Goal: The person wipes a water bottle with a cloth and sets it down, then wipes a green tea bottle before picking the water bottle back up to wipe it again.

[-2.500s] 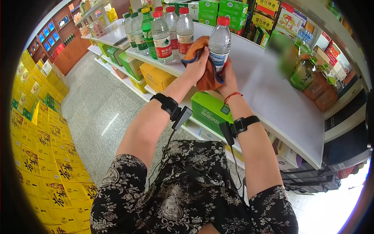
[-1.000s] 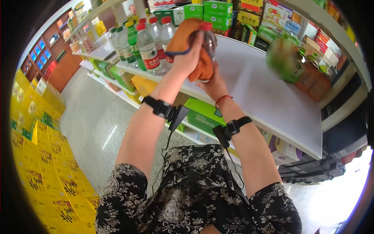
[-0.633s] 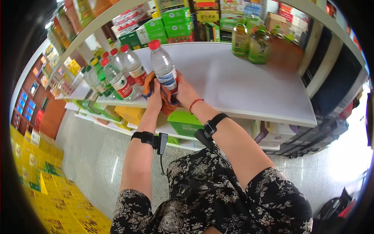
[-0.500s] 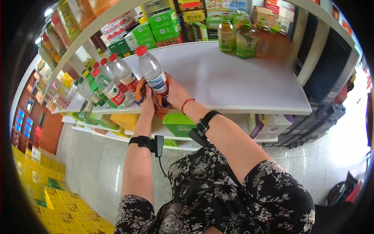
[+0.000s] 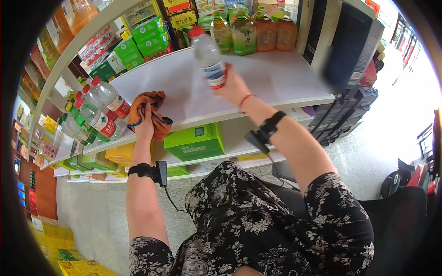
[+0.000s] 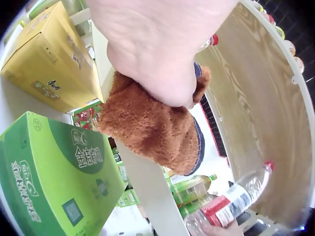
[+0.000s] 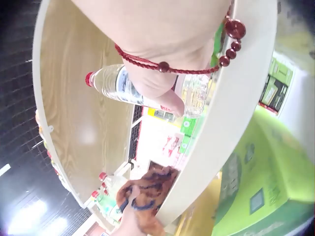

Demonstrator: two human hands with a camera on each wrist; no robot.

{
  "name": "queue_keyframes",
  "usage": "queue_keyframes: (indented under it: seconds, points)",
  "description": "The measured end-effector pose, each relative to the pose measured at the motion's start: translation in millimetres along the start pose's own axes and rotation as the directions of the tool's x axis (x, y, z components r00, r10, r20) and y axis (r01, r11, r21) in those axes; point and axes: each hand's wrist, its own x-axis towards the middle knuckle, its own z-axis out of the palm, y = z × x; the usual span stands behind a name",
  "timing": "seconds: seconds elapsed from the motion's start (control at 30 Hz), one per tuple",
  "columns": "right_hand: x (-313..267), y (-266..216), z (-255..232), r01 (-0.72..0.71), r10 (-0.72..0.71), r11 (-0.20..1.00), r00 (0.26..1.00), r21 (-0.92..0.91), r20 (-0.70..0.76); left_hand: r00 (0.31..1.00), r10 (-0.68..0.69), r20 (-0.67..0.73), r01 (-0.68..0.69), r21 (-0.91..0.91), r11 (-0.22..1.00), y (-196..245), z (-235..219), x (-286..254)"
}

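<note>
My right hand (image 5: 232, 85) grips a clear water bottle (image 5: 208, 59) with a red cap and a blue-red label, held above the white shelf (image 5: 271, 76). The same bottle (image 7: 123, 84) appears in the right wrist view under my right hand (image 7: 157, 93), and low down in the left wrist view as the bottle (image 6: 231, 204). My left hand (image 5: 144, 124) clutches an orange-brown cloth (image 5: 147, 106) at the shelf's front edge, left of the bottle. Close up, the cloth (image 6: 157, 130) bulges below my left hand (image 6: 152, 59).
Several water bottles (image 5: 99, 110) stand at the shelf's left end. Tea bottles (image 5: 251, 30) line the back right, green boxes (image 5: 145, 41) the back left. A green carton (image 5: 193, 142) and yellow boxes (image 5: 117, 154) sit on the shelf below.
The hands have parted: my right hand carried the bottle up and to the right, while my left hand took the cloth off it to the shelf edge on the left. The view swung right.
</note>
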Motion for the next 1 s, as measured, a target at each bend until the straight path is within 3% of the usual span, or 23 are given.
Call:
queue_keyframes:
  seconds: [0.1, 0.17, 0.4, 0.57, 0.83, 0.97, 1.0]
  points:
    - [2.3, 45.3, -64.9, -0.036, 0.023, 0.995, 0.991, -0.095, -0.134, 0.999, 0.039, -0.018, -0.039, 0.001, 0.999, -15.5, 4.0, 5.7]
    - [-2.1, 68.0, -113.3, -0.075, 0.026, 0.978, 0.969, -0.197, -0.244, 0.999, 0.008, -0.051, -0.002, 0.108, 0.994, -13.1, 4.5, 4.0]
    - [-25.4, 109.0, -235.1, -0.223, 0.131, 0.965, 0.868, -0.14, -0.479, 0.988, 0.132, -0.074, -0.127, 0.077, 0.989, -15.9, 6.2, 4.1]
    - [-24.2, 110.8, -252.9, -0.304, 0.213, 0.95, 0.806, -0.076, -0.552, 0.994, 0.075, -0.078, -0.074, 0.005, 0.997, -11.5, 8.3, 0.4]
    - [-10.4, 118.3, -259.0, -0.328, 0.152, 0.911, 0.83, -0.249, -0.537, 0.997, 0.057, -0.045, -0.058, -0.008, 0.998, -1.7, 2.2, -5.0]
    - [-7.9, 119.4, -259.5, -0.365, 0.15, 0.883, 0.815, -0.295, -0.56, 0.994, 0.098, -0.057, -0.091, 0.116, 0.989, -2.4, 2.8, -3.6]
    - [-8.8, 122.2, -261.2, -0.308, 0.113, 0.902, 0.846, -0.304, -0.521, 0.991, 0.096, -0.088, -0.085, 0.126, 0.988, 0.2, 3.2, -3.9]
